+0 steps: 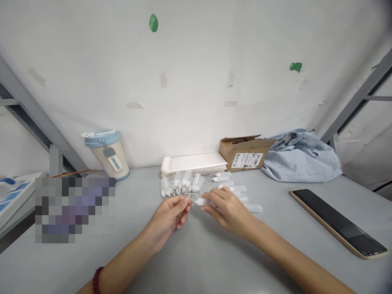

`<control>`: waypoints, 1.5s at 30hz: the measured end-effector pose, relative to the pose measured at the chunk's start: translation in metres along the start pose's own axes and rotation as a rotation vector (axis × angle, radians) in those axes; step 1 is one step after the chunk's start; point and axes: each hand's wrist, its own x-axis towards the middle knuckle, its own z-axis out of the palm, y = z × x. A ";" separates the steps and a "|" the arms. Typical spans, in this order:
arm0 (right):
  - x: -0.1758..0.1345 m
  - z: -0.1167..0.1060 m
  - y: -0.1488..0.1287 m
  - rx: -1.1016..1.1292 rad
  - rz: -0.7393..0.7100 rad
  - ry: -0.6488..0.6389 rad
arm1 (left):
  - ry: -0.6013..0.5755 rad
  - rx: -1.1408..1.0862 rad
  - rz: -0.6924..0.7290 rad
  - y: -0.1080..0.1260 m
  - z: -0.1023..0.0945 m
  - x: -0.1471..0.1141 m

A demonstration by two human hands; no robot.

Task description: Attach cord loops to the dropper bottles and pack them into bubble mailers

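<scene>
- Grey table is carrying everything; white wall is running along its far edge.
- Blue-grey cloth bundle is sitting at the far right corner, touching a cardboard box with a shipping label.
- Dark phone is lying flat near the right edge, well apart from the hands.
- Cup with blue lid is standing at the far edge, left of centre.
- Stack of white trays is lying against the far edge, just left of the box.
- Cluster of small white bottles is crowding the table just beyond the hands; more are lying behind the right hand.
- Right hand is pinching a small white bottle, tip pointing left, above table centre.
- Left hand is closing its fingertips at the bottle's tip; can't tell what they're gripping.
</scene>
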 end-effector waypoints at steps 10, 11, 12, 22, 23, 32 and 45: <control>-0.003 0.000 -0.002 0.027 0.036 -0.070 | 0.127 0.260 0.083 -0.002 0.005 0.000; -0.003 0.000 -0.002 0.029 0.042 -0.081 | 0.139 0.281 0.090 -0.003 0.006 -0.001; -0.003 0.000 -0.002 0.033 0.048 -0.090 | 0.148 0.303 0.094 -0.004 0.007 -0.001; -0.004 0.004 -0.019 0.088 0.111 -0.113 | 0.225 0.399 0.185 -0.013 0.013 -0.004; -0.004 0.005 -0.020 0.085 0.115 -0.118 | 0.221 0.402 0.188 -0.014 0.013 -0.004; -0.007 0.010 -0.021 0.098 0.132 -0.138 | 0.206 0.324 0.185 -0.027 0.022 -0.007; -0.005 0.006 -0.019 0.136 0.126 -0.131 | 0.148 0.257 0.200 -0.024 0.020 -0.006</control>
